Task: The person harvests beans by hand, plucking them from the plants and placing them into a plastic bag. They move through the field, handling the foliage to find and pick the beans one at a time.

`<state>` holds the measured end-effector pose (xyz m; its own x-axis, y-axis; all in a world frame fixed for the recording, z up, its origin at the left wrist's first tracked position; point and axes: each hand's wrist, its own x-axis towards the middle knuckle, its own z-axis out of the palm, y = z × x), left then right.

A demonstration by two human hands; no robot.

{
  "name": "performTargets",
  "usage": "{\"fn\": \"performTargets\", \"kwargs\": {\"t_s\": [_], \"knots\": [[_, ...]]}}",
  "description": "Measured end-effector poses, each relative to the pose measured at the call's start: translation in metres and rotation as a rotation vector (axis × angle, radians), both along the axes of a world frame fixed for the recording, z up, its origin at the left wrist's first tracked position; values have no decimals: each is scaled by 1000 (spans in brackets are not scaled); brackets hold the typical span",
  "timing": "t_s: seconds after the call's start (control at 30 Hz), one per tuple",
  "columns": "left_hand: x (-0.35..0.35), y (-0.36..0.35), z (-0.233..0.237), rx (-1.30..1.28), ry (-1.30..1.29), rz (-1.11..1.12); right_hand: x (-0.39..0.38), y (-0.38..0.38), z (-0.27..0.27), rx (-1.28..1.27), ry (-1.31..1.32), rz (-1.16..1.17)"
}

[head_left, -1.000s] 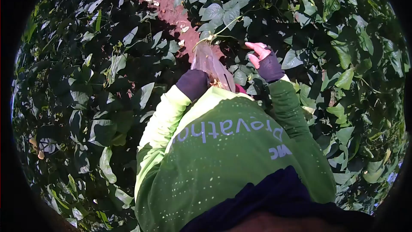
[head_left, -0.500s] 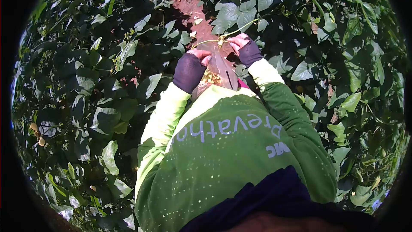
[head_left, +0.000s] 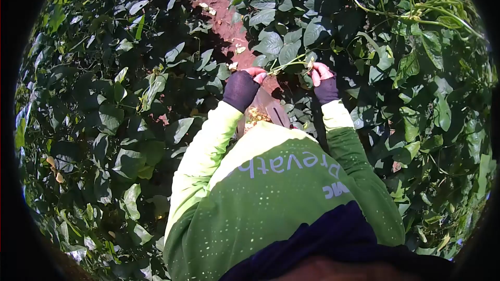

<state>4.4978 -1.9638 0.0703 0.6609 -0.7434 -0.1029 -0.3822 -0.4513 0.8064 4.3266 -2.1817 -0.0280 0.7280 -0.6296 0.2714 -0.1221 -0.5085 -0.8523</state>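
My left hand, in a dark fingerless glove, is closed in a pinch at the near end of a thin green vine stem. To the right, my right hand wears a matching glove. Its thumb and fingers are pressed together at the stem's other visible end, around a small pale bit too tiny to name. Below and between the hands, against my front, hangs a clear plastic bag with many small yellow pieces inside.
Dense leafy vines grow on both sides. A strip of reddish bare soil runs ahead between the rows, with a few pale dry leaves on it. Long stems arch over at the upper right.
My hands have moved farther apart, the right one shifting right and down from near the bag's top. The view has tilted slightly, and the stem between the hands now slants up to the right.
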Motion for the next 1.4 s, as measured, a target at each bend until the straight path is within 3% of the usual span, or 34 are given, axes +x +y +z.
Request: {"fn": "performTargets", "kwargs": {"t_s": [0.07,0.1,0.17,0.2,0.23,0.27,0.3,0.37,0.43,0.47,0.5,0.57,0.63,0.73,0.83,0.87,1.0,1.03,1.07,1.1,1.13,1.2,1.27,1.4], "knots": [[7,-8,0,34,-4,61,-27,-25,-25,239,28,49],[11,-13,2,28,-25,59,-40,-30,-15,305,141,74],[19,-26,-12,-75,-30,78,-51,-32,4,567,61,184],[20,-33,-3,-104,-66,61,-53,-43,-18,614,139,157],[27,-39,-22,-204,-25,31,-57,-43,-4,640,167,172],[29,-45,-15,-183,-37,2,-60,-42,3,675,73,174],[31,-50,-6,-160,-52,-25,-60,-48,-4,652,185,146],[46,-59,-8,-137,-114,-108,-63,-76,-59,705,225,179],[63,-72,-1,-193,-36,-95,-59,-80,-37,1321,-287,410],[74,-79,-9,-221,-38,-76,-83,-100,-93,807,0,244],[87,-85,-5,-251,-83,-97,-66,-86,-32,920,157,183],[114,-97,-18,-266,43,-78,-75,-120,-90,1571,-100,282],[145,-107,-15,-293,26,-101,-77,-161,-156,1796,316,368],[206,-121,-22,-292,65,-88,-43,-132,-72,823,837,304],[268,-128,10,-257,57,-93,9,-114,2,394,1001,291],[296,-133,1,-264,53,-101,34,-107,27,325,990,285],[375,-150,32,-336,39,-103,158,-82,119,191,805,352],[392,-156,38,-337,46,-127,198,-70,154,246,649,370],[408,-162,40,-367,1,-150,229,-63,170,70,504,414],[420,-168,44,-398,-43,-175,261,-60,198,106,512,434],[429,-173,52,-396,25,-188,289,-56,219,195,502,370],[444,-183,65,-410,-5,-248,335,-76,223,-214,117,268],[453,-190,88,-431,20,-288,374,-107,255,-428,-48,69],[463,-201,116,-487,171,-441,434,-186,313,-576,-343,-332]]}}
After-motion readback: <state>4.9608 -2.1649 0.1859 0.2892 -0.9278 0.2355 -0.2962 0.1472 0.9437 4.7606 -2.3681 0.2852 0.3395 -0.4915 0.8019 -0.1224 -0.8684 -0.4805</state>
